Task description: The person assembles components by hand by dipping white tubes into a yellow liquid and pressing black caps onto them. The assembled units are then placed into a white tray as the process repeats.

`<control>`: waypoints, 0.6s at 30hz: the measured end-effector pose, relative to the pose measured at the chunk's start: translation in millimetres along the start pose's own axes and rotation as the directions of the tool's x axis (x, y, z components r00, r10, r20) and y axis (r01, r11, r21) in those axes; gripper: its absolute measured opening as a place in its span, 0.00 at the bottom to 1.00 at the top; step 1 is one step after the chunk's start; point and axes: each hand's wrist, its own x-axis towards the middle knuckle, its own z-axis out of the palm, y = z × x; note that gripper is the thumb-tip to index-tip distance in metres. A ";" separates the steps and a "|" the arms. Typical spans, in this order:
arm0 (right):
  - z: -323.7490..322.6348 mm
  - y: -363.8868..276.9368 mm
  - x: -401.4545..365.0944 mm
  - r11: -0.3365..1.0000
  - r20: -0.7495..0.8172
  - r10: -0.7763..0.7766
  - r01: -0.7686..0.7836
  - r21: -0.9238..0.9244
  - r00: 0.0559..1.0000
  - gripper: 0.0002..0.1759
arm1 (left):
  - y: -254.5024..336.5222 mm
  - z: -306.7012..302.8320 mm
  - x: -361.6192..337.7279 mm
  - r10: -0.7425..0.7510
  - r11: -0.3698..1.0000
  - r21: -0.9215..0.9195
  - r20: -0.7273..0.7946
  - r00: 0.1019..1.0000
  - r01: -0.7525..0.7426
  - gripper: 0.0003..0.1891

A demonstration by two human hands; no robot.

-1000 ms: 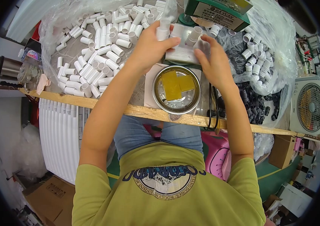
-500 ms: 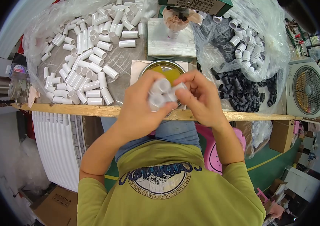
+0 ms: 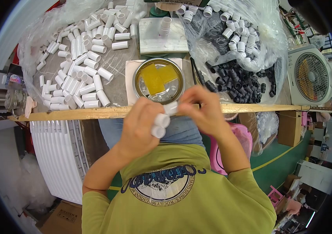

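Observation:
My left hand (image 3: pixel 138 126) is closed around a few short white plastic tubes (image 3: pixel 160 125), their round ends facing right. Its fingertips also hold a white piece (image 3: pixel 170 108) at the top of the bunch. Close beside that piece is my right hand (image 3: pixel 203 109), fingers bent and smeared by motion. Whether it grips the piece I cannot make out. Just beyond the hands, a round metal dish (image 3: pixel 136 86) holds yellow sheets (image 3: pixel 153 80). Behind it, a white tubular piece (image 3: pixel 165 25) stands on a pale block (image 3: pixel 147 39).
White tubes (image 3: pixel 90 72) lie heaped at left. Black fittings (image 3: pixel 240 84) and white fittings (image 3: pixel 246 41) lie on plastic film at right. A fan (image 3: pixel 312 76) stands at the far right. The table's wooden edge (image 3: pixel 76 113) runs in front of me.
Both hands have moved down from over the dish to the table edge, uncovering the dish. My right hand had its fingers on a white piece earlier. The view has shifted slightly.

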 end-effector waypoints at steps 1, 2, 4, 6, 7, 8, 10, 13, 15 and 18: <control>-18.3 -6.4 -1.7 0.976 -0.138 -0.044 0.013 -0.218 0.989 0.08 | -0.6 -9.0 -2.4 -0.036 0.999 -0.025 -0.018 0.999 0.036 0.16; -39.5 16.6 -5.6 0.963 -0.392 -0.046 -0.063 -0.261 0.919 0.07 | -1.5 -19.2 -5.3 -0.073 0.996 -0.048 -0.041 0.996 0.071 0.15; -81.1 36.8 -12.2 0.850 -0.606 -0.187 -0.182 -0.494 0.773 0.14 | -1.1 -45.3 -20.4 -0.344 0.932 -0.168 -0.140 0.928 0.320 0.13; -137.1 89.1 -33.2 0.613 -0.557 -0.295 -0.293 -0.733 0.776 0.25 | -12.7 -71.7 -42.9 -0.424 0.904 -0.199 -0.311 0.851 0.378 0.14; -167.7 118.7 -45.0 0.435 -0.502 -0.296 -0.353 -0.828 0.813 0.31 | -27.2 -83.6 -59.9 -0.460 0.887 -0.241 -0.394 0.796 0.394 0.15; -167.7 115.0 -43.8 0.393 -0.510 -0.153 -0.421 -0.817 0.847 0.38 | -25.0 -97.6 -67.4 -0.545 0.837 -0.317 -0.415 0.728 0.446 0.14; -155.0 109.4 -27.5 0.396 -0.490 -0.133 -0.407 -0.823 0.861 0.37 | -31.6 -118.6 -83.9 -0.610 0.791 -0.347 -0.513 0.605 0.503 0.15; -147.1 121.6 -3.1 0.333 -0.436 -0.145 -0.371 -0.867 0.888 0.36 | -45.9 -152.4 -117.3 -0.643 0.739 -0.339 -0.613 0.460 0.582 0.16; -151.9 131.6 8.9 0.319 -0.430 -0.151 -0.368 -0.874 0.890 0.34 | -58.7 -174.8 -148.8 -0.647 0.694 -0.295 -0.657 0.388 0.657 0.18; -156.8 150.4 27.9 0.309 -0.409 -0.216 -0.335 -0.890 0.887 0.31 | -83.5 -212.8 -189.8 -0.641 0.571 -0.203 -0.716 0.277 0.795 0.22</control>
